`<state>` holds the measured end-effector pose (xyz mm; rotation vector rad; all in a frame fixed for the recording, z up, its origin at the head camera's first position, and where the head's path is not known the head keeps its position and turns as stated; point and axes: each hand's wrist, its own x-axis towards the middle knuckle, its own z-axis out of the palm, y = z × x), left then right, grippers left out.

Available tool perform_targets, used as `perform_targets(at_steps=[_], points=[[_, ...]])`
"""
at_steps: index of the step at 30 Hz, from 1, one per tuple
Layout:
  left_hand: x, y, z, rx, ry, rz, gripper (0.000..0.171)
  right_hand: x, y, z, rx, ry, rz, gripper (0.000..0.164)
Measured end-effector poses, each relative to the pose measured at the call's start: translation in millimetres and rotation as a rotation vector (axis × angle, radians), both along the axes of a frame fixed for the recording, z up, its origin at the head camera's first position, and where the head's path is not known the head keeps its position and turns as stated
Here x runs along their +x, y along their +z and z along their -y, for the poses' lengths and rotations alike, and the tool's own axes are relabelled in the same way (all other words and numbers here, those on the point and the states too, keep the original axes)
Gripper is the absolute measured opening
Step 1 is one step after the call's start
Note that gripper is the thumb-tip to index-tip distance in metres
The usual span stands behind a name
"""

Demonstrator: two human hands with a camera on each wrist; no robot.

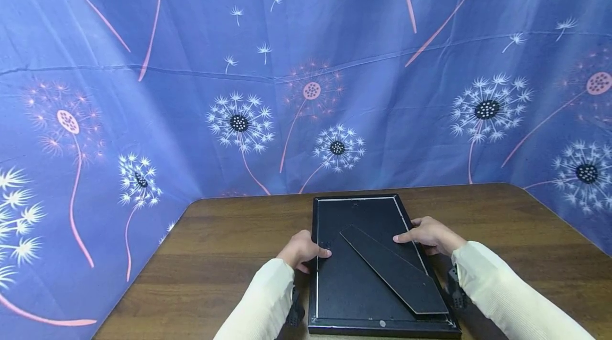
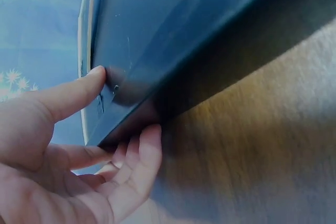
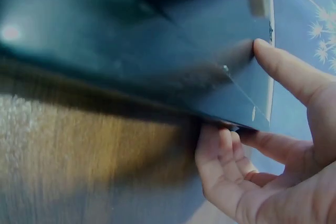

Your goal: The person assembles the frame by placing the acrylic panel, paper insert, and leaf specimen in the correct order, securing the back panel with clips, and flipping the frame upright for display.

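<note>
A black picture frame [image 1: 354,287] lies back side up, with a thin pale line inside its border. Its stand leg [image 1: 394,271] slants across the back board from upper middle to lower right. At the left edge my left hand [image 1: 302,249] grips the frame, thumb on the back board. My right hand [image 1: 432,235] holds the opposite edge, a little farther up, its thumb also on top. In the left wrist view, the fingers [image 2: 149,153] curl under the rim. The right wrist view likewise has fingers [image 3: 210,150] beneath the frame's edge.
Under the frame is a brown wooden table [image 1: 229,255]. A blue cloth [image 1: 382,90] with printed dandelions hangs behind the table and along both sides. Dark devices are strapped at both wrists, by the pale sleeves [image 1: 263,297].
</note>
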<state>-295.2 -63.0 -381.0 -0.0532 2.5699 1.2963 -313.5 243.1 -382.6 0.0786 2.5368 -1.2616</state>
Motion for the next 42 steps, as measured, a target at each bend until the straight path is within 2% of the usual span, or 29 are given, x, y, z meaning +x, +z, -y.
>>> perform_targets(at_steps=[4, 12, 18, 26, 29, 36, 42], points=[[0.7, 0.4, 0, -0.008, 0.008, -0.012, 0.046, 1.2, 0.3, 2, -0.023, -0.031, 0.014, 0.09], [3.9, 5.1, 0, -0.032, 0.024, -0.053, 0.041, 2.2, 9.1, 1, -0.053, -0.025, 0.015, 0.094], [4.2, 10.1, 1, -0.062, 0.002, -0.135, 0.029, 4.7, 19.6, -3, -0.105, -0.007, -0.043, 0.093], [6.4, 19.1, 4, -0.102, -0.033, -0.224, 0.031, 9.2, 29.1, -3, -0.12, 0.001, -0.137, 0.093], [5.8, 21.9, 4, -0.089, -0.034, -0.263, 0.036, 11.0, 32.4, -3, -0.101, -0.006, -0.18, 0.093], [4.8, 29.2, 6, -0.062, -0.03, -0.331, 0.061, 12.8, 37.8, -3, -0.058, -0.024, -0.269, 0.093], [5.1, 36.5, 6, -0.109, -0.019, -0.407, 0.065, 15.1, 41.6, -2, -0.13, -0.025, -0.321, 0.097]])
